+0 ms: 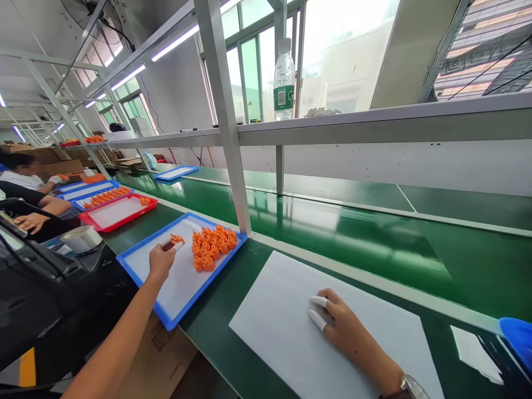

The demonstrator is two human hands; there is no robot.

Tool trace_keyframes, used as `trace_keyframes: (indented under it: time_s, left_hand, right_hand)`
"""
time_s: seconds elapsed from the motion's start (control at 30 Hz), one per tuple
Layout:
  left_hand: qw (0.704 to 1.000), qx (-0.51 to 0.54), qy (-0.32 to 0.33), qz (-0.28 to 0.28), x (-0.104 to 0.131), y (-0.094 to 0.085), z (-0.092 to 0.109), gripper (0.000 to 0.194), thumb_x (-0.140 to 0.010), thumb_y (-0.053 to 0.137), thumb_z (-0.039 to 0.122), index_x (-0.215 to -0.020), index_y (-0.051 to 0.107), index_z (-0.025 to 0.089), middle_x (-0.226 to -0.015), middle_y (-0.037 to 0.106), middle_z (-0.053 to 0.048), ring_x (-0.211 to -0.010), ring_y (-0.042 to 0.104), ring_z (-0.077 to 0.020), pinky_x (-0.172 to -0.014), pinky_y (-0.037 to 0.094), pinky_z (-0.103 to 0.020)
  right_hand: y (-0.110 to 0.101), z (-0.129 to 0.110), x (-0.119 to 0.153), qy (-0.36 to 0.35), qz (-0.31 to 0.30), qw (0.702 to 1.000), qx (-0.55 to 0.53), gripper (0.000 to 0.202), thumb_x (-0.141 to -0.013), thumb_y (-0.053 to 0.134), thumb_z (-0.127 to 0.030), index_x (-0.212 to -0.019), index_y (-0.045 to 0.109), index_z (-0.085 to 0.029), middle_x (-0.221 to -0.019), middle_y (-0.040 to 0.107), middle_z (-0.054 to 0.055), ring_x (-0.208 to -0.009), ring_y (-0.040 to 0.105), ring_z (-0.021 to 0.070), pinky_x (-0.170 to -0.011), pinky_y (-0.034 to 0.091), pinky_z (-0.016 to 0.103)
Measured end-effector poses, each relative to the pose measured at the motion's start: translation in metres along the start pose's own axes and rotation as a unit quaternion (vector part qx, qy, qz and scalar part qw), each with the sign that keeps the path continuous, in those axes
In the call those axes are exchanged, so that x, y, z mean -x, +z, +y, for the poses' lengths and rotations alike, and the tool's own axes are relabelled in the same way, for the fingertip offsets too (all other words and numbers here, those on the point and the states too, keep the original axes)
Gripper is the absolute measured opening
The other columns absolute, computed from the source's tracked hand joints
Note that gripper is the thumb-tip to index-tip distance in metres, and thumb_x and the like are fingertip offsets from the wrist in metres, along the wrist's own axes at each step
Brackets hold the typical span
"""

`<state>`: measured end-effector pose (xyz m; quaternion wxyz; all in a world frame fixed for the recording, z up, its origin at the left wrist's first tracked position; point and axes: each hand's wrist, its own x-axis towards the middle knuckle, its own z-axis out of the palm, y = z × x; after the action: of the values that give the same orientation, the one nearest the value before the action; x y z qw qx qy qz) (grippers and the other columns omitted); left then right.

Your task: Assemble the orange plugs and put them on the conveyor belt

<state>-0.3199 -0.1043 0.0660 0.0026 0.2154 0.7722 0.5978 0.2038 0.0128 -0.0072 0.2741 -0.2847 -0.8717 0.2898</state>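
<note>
My left hand is over the blue-rimmed tray, pinching a small orange plastic figure between thumb and finger. Beside it in the tray, several similar orange figures stand in a tight group at the right end. On a large white sheet, my right hand rests with fingers slightly bent and apart, and nothing shows between them. White finger cots cover fingertips on both hands.
A green conveyor belt runs behind the bench, with a metal post at its edge. Left are a red tray, a tape roll and a co-worker's hand. A blue container sits far right. A bottle stands overhead.
</note>
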Motion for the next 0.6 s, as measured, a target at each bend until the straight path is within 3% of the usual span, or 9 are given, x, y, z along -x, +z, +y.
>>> trace_keyframes:
  time_s: [0.13, 0.27, 0.43, 0.6]
  left_hand:
    - [0.999, -0.026, -0.016, -0.036, -0.032, 0.014, -0.024, 0.041, -0.061, 0.08, 0.022, -0.1, 0.07, 0.011, -0.102, 0.076, -0.011, -0.104, 0.068, -0.031, -0.096, 0.051, -0.042]
    - [0.996, -0.046, -0.024, -0.071, -0.057, 0.035, -0.026, 0.032, -0.063, 0.08, 0.017, -0.093, 0.07, 0.012, -0.096, 0.076, -0.009, -0.102, 0.068, -0.0288, -0.096, 0.05, -0.04]
    - [0.991, -0.055, -0.023, -0.116, -0.088, 0.06, -0.004, 0.019, -0.089, 0.069, 0.03, -0.095, 0.068, 0.012, -0.098, 0.071, -0.005, -0.095, 0.068, -0.0202, -0.091, 0.054, -0.041]
    - [0.988, -0.041, 0.001, -0.149, -0.101, 0.089, 0.027, 0.026, -0.093, 0.064, 0.038, -0.096, 0.067, 0.012, -0.093, 0.07, -0.004, -0.086, 0.068, -0.0182, -0.082, 0.056, -0.038]
  right_hand:
    - [0.005, 0.003, 0.0, 0.006, 0.019, 1.0, 0.006, 0.015, -0.094, 0.051, -0.028, -0.102, 0.063, -0.025, -0.103, 0.061, 0.007, -0.073, 0.059, 0.0176, -0.066, 0.054, 0.031]
    - [0.007, 0.009, 0.0, 0.019, 0.008, 1.0, 0.01, 0.015, -0.09, 0.05, -0.021, -0.099, 0.063, -0.024, -0.105, 0.061, 0.006, -0.072, 0.059, 0.0165, -0.065, 0.053, 0.029]
    - [0.01, 0.017, 0.0, 0.023, 0.011, 1.0, -0.005, 0.021, -0.083, 0.051, -0.013, -0.095, 0.063, -0.025, -0.102, 0.063, 0.005, -0.069, 0.058, 0.0162, -0.061, 0.052, 0.027]
    - [0.011, 0.022, -0.002, 0.024, 0.008, 0.999, -0.024, 0.023, -0.08, 0.05, -0.011, -0.092, 0.064, -0.025, -0.101, 0.064, 0.006, -0.067, 0.057, 0.0165, -0.059, 0.051, 0.027]
